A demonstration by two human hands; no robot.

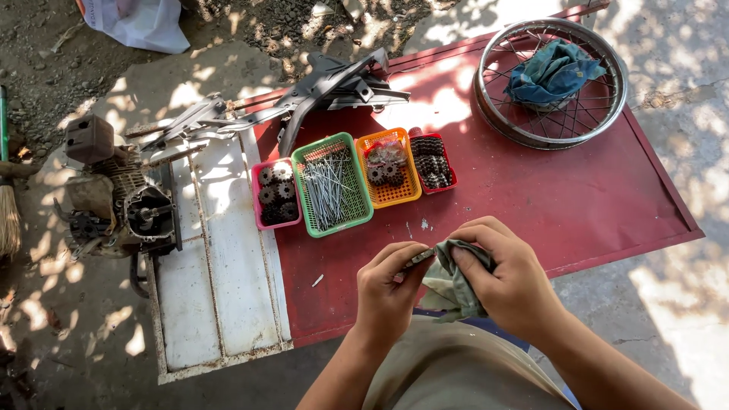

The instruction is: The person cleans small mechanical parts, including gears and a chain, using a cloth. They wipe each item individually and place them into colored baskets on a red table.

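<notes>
1. My left hand (386, 292) was closed around a thin metal spoke (418, 258), gripping it between thumb and fingers just above the near edge of the red table (577, 205).
2. My right hand (505, 277) was closed on a grey-green rag (452, 285), pinching it around the far end of the spoke, so both hands nearly touched.
3. Ahead of my left hand stood a green basket (332, 184) holding more spokes.
4. Left of that basket sat a pink basket (275, 194) of dark gears; to its right stood an orange basket (389, 168) and a small red tray (433, 162) of similar parts.
5. Well beyond my right hand lay a spoked wheel rim (550, 83) with a blue cloth (553, 72) inside.
6. Far to my left an engine (118, 201) rested on the ground.
</notes>
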